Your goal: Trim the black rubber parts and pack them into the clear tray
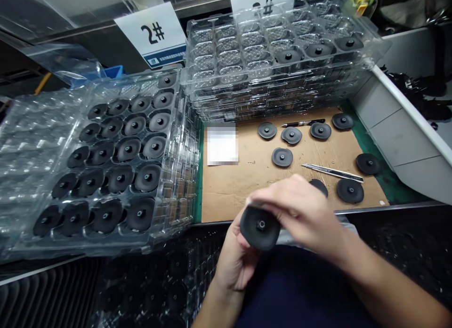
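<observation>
Both my hands hold one round black rubber disc (260, 228) with a small centre hub, close to my body below the table's front edge. My left hand (236, 257) cups it from below, fingers curled round its left edge. Over the top comes my right hand (300, 210), fingers pressed on the upper rim. Several more black discs (282, 156) lie loose on the brown cardboard mat (243, 182) just beyond my hands. A clear plastic tray (116, 154) at the left holds several rows of the same discs.
A stack of clear trays (278, 60), mostly bare with three discs at its right end, stands at the back. A utility knife (332, 172) and a black pen (302, 123) lie on the mat. A "2#" sign (151, 34) stands behind. White bin wall (399, 130) at right.
</observation>
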Action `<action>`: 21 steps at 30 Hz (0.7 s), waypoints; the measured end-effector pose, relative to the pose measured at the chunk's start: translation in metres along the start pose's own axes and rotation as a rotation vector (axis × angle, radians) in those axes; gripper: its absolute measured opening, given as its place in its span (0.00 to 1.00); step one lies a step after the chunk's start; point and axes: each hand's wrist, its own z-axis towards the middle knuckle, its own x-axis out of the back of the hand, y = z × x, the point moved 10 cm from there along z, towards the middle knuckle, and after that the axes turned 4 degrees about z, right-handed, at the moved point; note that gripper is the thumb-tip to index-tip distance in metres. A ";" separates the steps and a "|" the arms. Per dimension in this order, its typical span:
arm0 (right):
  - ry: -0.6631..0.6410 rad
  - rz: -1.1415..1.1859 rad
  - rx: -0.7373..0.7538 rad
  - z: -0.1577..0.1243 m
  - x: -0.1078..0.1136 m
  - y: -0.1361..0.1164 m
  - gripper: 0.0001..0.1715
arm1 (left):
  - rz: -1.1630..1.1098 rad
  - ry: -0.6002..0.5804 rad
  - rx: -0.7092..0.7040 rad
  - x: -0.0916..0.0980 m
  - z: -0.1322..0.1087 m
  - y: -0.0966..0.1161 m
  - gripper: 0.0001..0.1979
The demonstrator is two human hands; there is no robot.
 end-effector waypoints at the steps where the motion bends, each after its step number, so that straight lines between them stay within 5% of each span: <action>1: 0.018 0.009 -0.123 -0.005 0.002 0.022 0.13 | -0.017 -0.027 -0.004 0.000 -0.001 0.001 0.35; 5: -0.009 0.116 -0.493 -0.050 -0.012 0.092 0.13 | -0.103 -0.056 -0.027 0.005 -0.004 0.009 0.33; 9: -0.028 0.146 -0.593 -0.076 -0.021 0.103 0.14 | -0.102 -0.032 -0.013 0.002 -0.004 0.010 0.30; 12: 0.133 0.048 -0.514 -0.059 0.006 0.069 0.15 | -0.083 -0.009 -0.022 -0.003 -0.003 0.008 0.31; 14: 0.182 -0.017 -0.317 -0.038 0.017 0.026 0.17 | -0.058 0.024 -0.021 -0.003 -0.002 0.007 0.30; 17: 0.107 -0.020 0.018 -0.017 0.005 -0.033 0.18 | -0.033 0.035 -0.013 -0.001 -0.003 0.005 0.25; 21: -0.111 0.037 0.078 -0.008 -0.026 -0.042 0.14 | -0.045 0.009 -0.074 -0.003 -0.004 0.010 0.22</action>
